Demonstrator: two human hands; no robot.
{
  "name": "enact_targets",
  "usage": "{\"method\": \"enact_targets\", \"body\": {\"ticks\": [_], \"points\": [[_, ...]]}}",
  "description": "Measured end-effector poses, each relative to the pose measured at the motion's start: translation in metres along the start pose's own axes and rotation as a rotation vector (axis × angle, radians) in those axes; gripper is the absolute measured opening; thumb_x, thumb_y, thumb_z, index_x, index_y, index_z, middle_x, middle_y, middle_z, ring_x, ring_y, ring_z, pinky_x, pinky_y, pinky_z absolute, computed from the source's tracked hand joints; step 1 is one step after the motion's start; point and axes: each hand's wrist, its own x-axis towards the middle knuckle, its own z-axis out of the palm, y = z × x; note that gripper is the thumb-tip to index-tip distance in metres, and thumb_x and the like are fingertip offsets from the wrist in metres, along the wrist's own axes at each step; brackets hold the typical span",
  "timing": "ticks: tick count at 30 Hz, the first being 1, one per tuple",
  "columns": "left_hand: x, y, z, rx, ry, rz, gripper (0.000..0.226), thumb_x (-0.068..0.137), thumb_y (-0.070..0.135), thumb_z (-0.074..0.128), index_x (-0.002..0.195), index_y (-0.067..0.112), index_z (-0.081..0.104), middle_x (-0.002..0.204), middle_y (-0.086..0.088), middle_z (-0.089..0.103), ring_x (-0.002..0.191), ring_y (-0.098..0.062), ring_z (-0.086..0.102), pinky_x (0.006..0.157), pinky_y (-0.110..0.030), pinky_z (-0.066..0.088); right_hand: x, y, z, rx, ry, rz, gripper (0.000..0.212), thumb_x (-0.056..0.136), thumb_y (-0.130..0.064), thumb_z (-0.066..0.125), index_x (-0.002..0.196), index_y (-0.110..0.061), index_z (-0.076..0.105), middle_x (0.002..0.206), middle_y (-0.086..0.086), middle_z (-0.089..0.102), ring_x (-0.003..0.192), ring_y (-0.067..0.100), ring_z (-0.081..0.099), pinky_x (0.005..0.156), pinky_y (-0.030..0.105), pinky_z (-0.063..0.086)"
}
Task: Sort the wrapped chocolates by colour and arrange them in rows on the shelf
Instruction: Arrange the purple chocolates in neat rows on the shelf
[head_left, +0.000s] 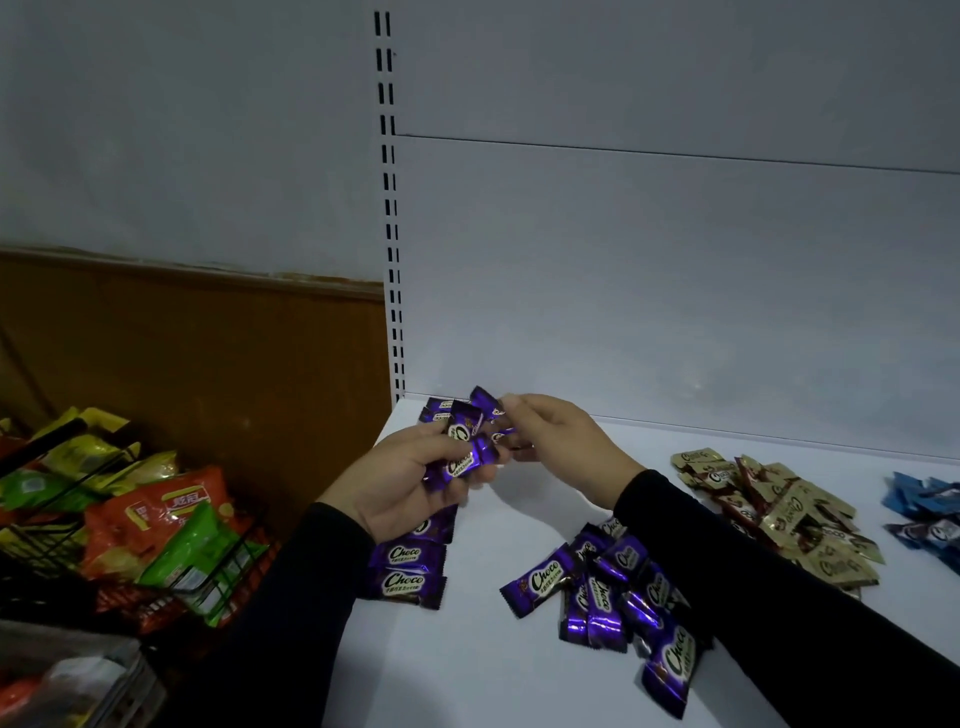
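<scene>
Hidden/cut off first: right sleeve (753, 587) covers part of the loose purple pile (618, 597) and the near edge of the gold pile (784, 514). Blue pile (924, 506) is cut by the frame's right edge, count unreadable. Left hand (400, 483) hides the middle of the purple row (415, 558) along the shelf's left edge; only 2 full "Choco" wrappers show below the wrist, plus a few at the back-left corner (439, 410). Small print on the wrappers is not legible.

Grip: left hand is palm up, fingers curled round a bunch of purple chocolates (467, 447), at least 3, exact number unclear. Right hand (561, 436) has thumb and fingertips closed in a pinch on 1 purple wrapper (491, 402) at the top of that bunch. Both hands hover above the shelf (467, 675) near its back-left corner, not touching it.

Layout on the white shelf: purple row left edge, loose purple pile near front centre, gold pile right of it, blue at the far right.

Off the shelf's left side: wire basket (62, 525) with green, orange and yellow snack bags (171, 525), partly cut off.
</scene>
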Motion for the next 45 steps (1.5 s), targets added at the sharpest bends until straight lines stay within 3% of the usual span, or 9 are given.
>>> {"method": "enact_targets", "body": {"ticks": [4,8,14,19,29,33,38,42,45], "points": [[-0.002,-0.001,0.001,0.044,-0.04,-0.019,0.021,0.097,-0.001,0.048,0.115,-0.003,0.059,0.092,-0.024,0.07,0.061,-0.018,0.061,0.039,-0.016,0.04,-0.001,-0.007,0.0,0.193,-0.053,0.037,0.022,0.101,-0.024,0.053,0.108,-0.01,0.069,0.083,-0.003,0.071,0.078,0.01,0.066,0.094,0.041,0.052],[-0.001,-0.002,0.001,0.053,-0.046,-0.04,0.027,0.096,0.001,0.051,0.122,-0.003,0.057,0.094,-0.023,0.071,0.061,-0.016,0.061,0.04,-0.016,0.042,-0.002,-0.01,0.0,0.271,-0.001,0.054,0.008,0.094,-0.017,0.064,0.096,-0.01,0.068,0.082,0.0,0.072,0.077,0.011,0.068,0.081,0.028,0.053],[0.007,-0.001,-0.005,0.021,0.153,0.026,0.021,0.099,-0.001,0.052,0.115,0.0,0.064,0.091,-0.018,0.075,0.062,-0.013,0.067,0.048,-0.017,0.052,-0.002,-0.002,-0.013,0.467,0.258,0.126,0.002,0.092,-0.007,0.066,0.094,-0.006,0.065,0.081,0.01,0.067,0.06,0.01,0.064,0.06,0.019,0.055],[0.012,-0.001,-0.007,-0.032,0.259,0.156,0.023,0.095,-0.011,0.052,0.105,0.003,0.067,0.094,-0.014,0.072,0.078,-0.017,0.07,0.062,-0.02,0.057,-0.006,0.007,-0.017,0.444,0.226,0.214,0.007,0.09,0.004,0.064,0.094,-0.001,0.062,0.084,0.016,0.067,0.058,0.016,0.067,0.06,0.019,0.057],[0.011,-0.002,-0.007,-0.023,0.291,0.196,0.024,0.093,-0.012,0.054,0.107,0.004,0.066,0.095,-0.014,0.074,0.078,-0.018,0.074,0.063,-0.021,0.058,0.001,0.025,-0.017,-0.326,0.136,0.159,0.008,0.087,-0.026,0.071,0.088,-0.019,0.07,0.073,-0.002,0.069,0.058,0.006,0.056,0.063,0.021,0.044],[0.012,-0.002,-0.008,-0.035,0.301,0.197,0.024,0.092,-0.012,0.055,0.108,0.004,0.066,0.099,-0.017,0.072,0.078,-0.018,0.075,0.062,-0.021,0.058,-0.005,0.021,-0.024,-0.627,0.091,0.081,0.02,0.094,-0.034,0.062,0.103,-0.021,0.075,0.101,-0.009,0.071,0.094,0.007,0.061,0.078,0.021,0.041],[0.014,-0.001,-0.008,-0.051,0.322,0.18,0.028,0.092,-0.011,0.056,0.114,0.003,0.064,0.105,-0.02,0.07,0.079,-0.018,0.075,0.061,-0.021,0.058,-0.014,0.02,-0.034,-0.782,0.035,-0.063,0.027,0.099,-0.034,0.053,0.114,-0.023,0.072,0.106,-0.01,0.065,0.096,0.006,0.057,0.085,0.021,0.041],[0.012,0.0,-0.007,-0.058,0.343,0.181,0.025,0.092,-0.011,0.056,0.109,0.005,0.065,0.105,-0.018,0.07,0.08,-0.019,0.075,0.061,-0.022,0.058,-0.02,0.024,-0.031,-0.903,-0.203,-0.231,0.035,0.103,-0.034,0.046,0.13,-0.019,0.063,0.136,-0.004,0.055,0.122,0.007,0.049,0.091,-0.003,0.022],[0.012,0.001,-0.007,-0.084,0.383,0.196,0.023,0.092,-0.012,0.056,0.102,0.007,0.065,0.106,-0.019,0.069,0.084,-0.022,0.073,0.061,-0.022,0.059,-0.021,0.022,-0.027,-0.919,-0.268,-0.213,0.04,0.105,-0.036,0.038,0.136,-0.02,0.058,0.145,-0.004,0.046,0.13,0.006,0.041,0.093,-0.003,0.016]]}}
